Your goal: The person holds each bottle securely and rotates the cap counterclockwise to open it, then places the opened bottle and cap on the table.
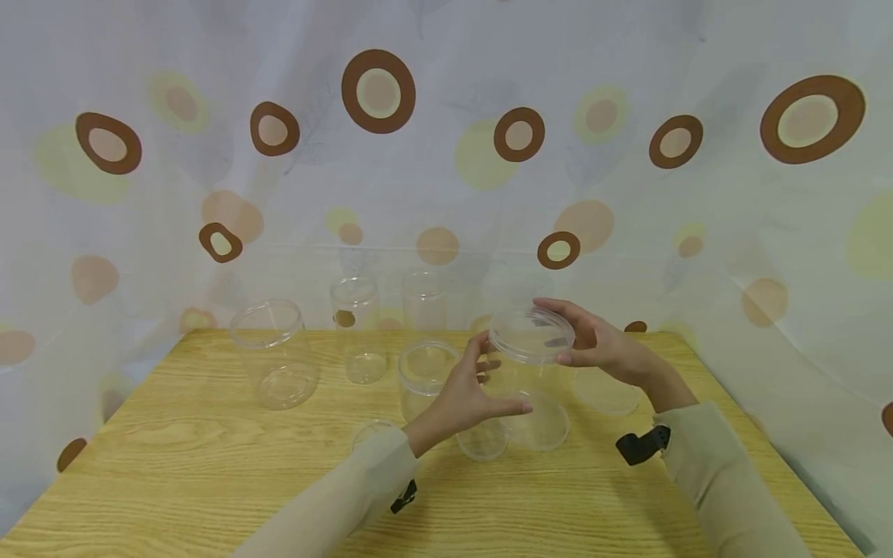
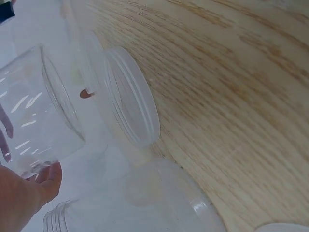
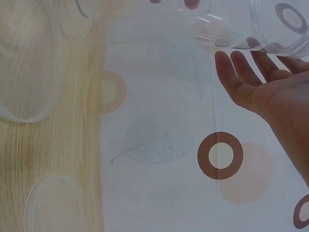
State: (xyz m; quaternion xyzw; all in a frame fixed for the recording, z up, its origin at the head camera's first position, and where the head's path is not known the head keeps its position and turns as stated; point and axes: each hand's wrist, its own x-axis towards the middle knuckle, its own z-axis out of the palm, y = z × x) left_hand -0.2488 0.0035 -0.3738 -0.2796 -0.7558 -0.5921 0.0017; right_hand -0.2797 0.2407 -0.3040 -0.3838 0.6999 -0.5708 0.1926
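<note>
Both hands hold a wide clear jar point(image 1: 537, 376) with a ridged top edge. My left hand point(image 1: 463, 395) spreads along its side, thumb stretched across the lower front. The fingers and thumb of my right hand point(image 1: 607, 349) span the top edge. In the left wrist view the left hand point(image 2: 29, 195) grips the jar point(image 2: 34, 116) low down, and a gap separates its base from the table. Fingertips of the right hand point(image 3: 270, 87) lie against the jar point(image 3: 212, 29) in the right wrist view. A clear round lid point(image 1: 481, 440) lies below the left hand.
A short clear jar point(image 1: 427, 380) stands left of the held one. Two tall jars point(image 1: 359, 333) stand behind, and a wide jar point(image 1: 275, 356) farther left. Another lid point(image 1: 607, 393) lies at the right. The wooden table point(image 1: 174, 465) meets a dotted curtain point(image 1: 446, 194) at the back.
</note>
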